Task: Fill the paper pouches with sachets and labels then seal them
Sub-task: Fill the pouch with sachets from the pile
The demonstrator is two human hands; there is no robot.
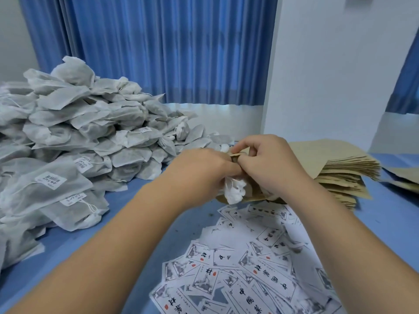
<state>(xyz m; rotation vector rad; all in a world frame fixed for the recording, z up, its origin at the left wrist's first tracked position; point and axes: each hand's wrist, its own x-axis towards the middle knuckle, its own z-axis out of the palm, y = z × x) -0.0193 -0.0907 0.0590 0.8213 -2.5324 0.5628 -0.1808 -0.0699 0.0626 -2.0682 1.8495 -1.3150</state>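
Both my hands meet above the middle of the blue table (127, 207). My left hand (201, 171) grips a white fabric sachet (234, 191), whose bunched end sticks out below my fingers. My right hand (269, 164) pinches the mouth of a brown paper pouch (251, 192) that partly wraps the sachet. Most of the pouch is hidden by my hands. Printed paper labels (249, 268) lie scattered in a heap in front of me.
A big pile of grey-white sachets (74, 137) fills the left of the table. A stack of flat brown pouches (340, 173) lies to the right, with more pouches (403, 177) at the far right edge. Blue curtains (158, 48) and a white wall stand behind.
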